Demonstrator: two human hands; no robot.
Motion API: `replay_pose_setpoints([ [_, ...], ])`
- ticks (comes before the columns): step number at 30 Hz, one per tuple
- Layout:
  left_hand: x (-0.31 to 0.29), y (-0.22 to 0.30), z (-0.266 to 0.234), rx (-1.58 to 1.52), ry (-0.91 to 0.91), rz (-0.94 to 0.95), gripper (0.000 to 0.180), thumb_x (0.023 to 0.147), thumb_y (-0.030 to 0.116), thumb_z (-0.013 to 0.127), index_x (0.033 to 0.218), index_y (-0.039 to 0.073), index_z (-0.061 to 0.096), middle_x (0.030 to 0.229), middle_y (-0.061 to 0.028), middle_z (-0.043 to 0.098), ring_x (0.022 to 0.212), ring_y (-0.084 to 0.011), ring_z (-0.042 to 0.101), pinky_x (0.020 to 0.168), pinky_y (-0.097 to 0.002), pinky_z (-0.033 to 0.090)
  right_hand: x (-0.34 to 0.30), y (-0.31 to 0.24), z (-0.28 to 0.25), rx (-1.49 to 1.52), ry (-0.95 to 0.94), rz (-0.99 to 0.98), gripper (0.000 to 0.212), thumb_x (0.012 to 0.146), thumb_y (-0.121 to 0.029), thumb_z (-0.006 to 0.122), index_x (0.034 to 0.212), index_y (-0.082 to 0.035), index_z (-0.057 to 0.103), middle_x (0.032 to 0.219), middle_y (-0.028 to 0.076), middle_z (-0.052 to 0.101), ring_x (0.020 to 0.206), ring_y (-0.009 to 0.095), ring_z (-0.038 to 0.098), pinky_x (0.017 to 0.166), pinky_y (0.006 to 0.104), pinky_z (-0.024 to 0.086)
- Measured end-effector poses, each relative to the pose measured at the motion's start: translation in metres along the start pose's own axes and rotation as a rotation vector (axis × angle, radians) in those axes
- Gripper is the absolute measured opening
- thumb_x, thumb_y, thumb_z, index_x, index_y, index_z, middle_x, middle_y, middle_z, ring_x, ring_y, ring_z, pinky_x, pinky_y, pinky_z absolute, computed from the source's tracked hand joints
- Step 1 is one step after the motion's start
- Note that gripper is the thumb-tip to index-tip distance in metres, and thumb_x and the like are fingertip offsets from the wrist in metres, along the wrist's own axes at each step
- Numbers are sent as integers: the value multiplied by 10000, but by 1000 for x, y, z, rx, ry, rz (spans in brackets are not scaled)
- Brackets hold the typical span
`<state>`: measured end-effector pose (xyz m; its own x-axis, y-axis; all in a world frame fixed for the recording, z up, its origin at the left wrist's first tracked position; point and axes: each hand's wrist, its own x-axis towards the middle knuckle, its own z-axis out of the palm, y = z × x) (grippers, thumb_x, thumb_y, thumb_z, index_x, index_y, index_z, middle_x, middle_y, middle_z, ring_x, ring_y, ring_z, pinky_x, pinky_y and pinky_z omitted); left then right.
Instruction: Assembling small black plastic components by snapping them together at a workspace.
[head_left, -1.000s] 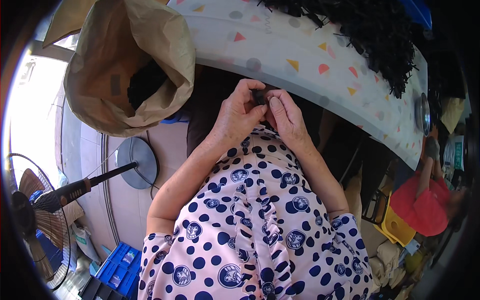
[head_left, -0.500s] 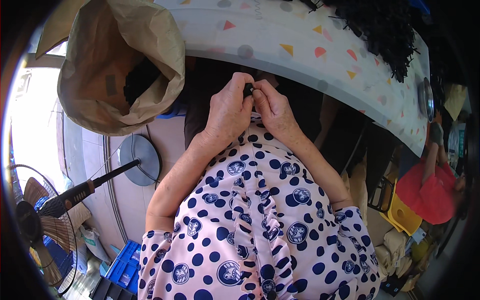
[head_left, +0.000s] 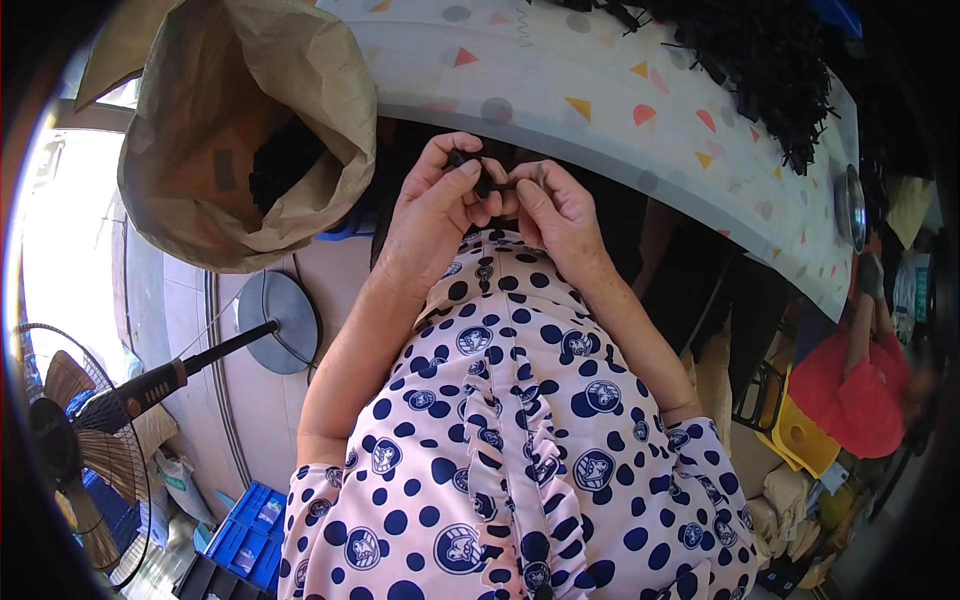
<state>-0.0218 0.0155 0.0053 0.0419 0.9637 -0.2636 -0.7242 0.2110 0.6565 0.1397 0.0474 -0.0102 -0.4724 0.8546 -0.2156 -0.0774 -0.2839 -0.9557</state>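
A small black piece (head_left: 484,184), too small and dark to name, is held between my two hands above my lap. My left hand (head_left: 437,205) is closed on its thicker end, thumb pressing from above. With thumb and forefinger, my right hand (head_left: 556,213) pinches a narrow black end that sticks out to the right. On the patterned tablecloth at the far right lies a heap of black strip-like pieces (head_left: 755,75). To my left stands an open brown paper bag (head_left: 335,120) with black pieces (head_left: 286,163) inside.
The table (head_left: 560,130) crosses in front of my hands, with a metal bowl (head_left: 851,205) at its right edge. A floor fan (head_left: 75,440) and a blue crate (head_left: 248,530) are at the left. Another person in a red top (head_left: 848,390) is at the right.
My left hand has turned and its fingers have opened out, so more of the black piece shows. My right hand has shifted slightly right, drawing on its narrow end.
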Motion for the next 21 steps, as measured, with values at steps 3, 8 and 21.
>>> replay_pose_setpoints([
  [3, 0, 0, -2, 17, 43, -52, 251, 969, 80, 435, 1209, 98, 507, 923, -42, 601, 688, -101, 572, 608, -199, 445, -2, 0, -2, 64, 4, -108, 190, 974, -172, 511, 1110, -42, 541, 789, 14, 583, 516, 26, 439, 445, 155, 331],
  [8, -5, -6, -6, 164, -101, -126, 266, 974, 104, 447, 1229, 89, 524, 891, -30, 584, 621, -85, 524, 541, -185, 398, 2, 0, -5, 259, -1, -9, 229, 926, -201, 599, 1090, -49, 552, 783, 10, 593, 496, 24, 433, 436, 157, 320],
  [21, -7, -2, 8, 612, -236, -62, 356, 928, 12, 498, 1279, 69, 488, 813, -23, 604, 698, -82, 594, 629, -199, 485, 2, -9, -16, 7, -57, 107, 163, 893, -125, 624, 1018, -28, 586, 750, -40, 538, 549, 8, 441, 465, 151, 326],
])
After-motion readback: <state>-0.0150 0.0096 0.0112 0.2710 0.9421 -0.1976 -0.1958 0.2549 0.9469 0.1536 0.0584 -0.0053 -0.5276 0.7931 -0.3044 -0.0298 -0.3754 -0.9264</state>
